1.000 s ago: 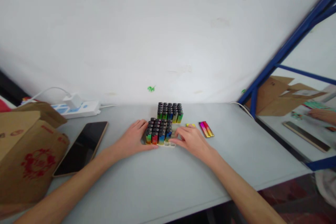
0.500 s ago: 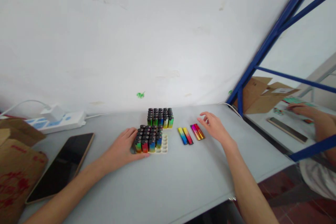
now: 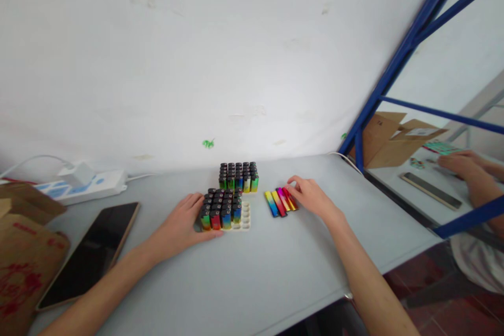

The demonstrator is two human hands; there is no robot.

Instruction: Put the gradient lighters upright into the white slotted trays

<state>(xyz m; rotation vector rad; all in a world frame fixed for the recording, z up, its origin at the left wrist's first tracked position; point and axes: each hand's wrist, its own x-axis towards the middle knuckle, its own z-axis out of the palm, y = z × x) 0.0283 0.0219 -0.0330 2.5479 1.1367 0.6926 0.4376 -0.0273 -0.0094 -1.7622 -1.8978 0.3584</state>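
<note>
My left hand (image 3: 179, 226) grips the left side of a white holed tray (image 3: 246, 218), its thumb along the front edge. Black-topped lighters (image 3: 220, 207) with colourful bodies stand upright in most of the tray; holes show bare at its right and front right. My right hand (image 3: 311, 198) touches the right end of a row of lighters lying flat, fingers bent but apart. In that row are two yellow-ended lighters (image 3: 275, 203) and pink, red and gold ones (image 3: 288, 199), side by side.
Behind, a second tray packed with upright lighters (image 3: 238, 176) stands near the wall. At left lie a phone (image 3: 90, 252), a power strip (image 3: 104, 184) and a brown paper bag (image 3: 31, 257). A blue metal frame (image 3: 358, 142) borders the right; beyond it another person's hands (image 3: 460, 163) work near a cardboard box (image 3: 394, 142).
My right hand has moved left and down onto the lying lighters. The pink, red and gold ones have slid left, closing the gap to the yellow-ended pair. My left hand stays at the tray.
</note>
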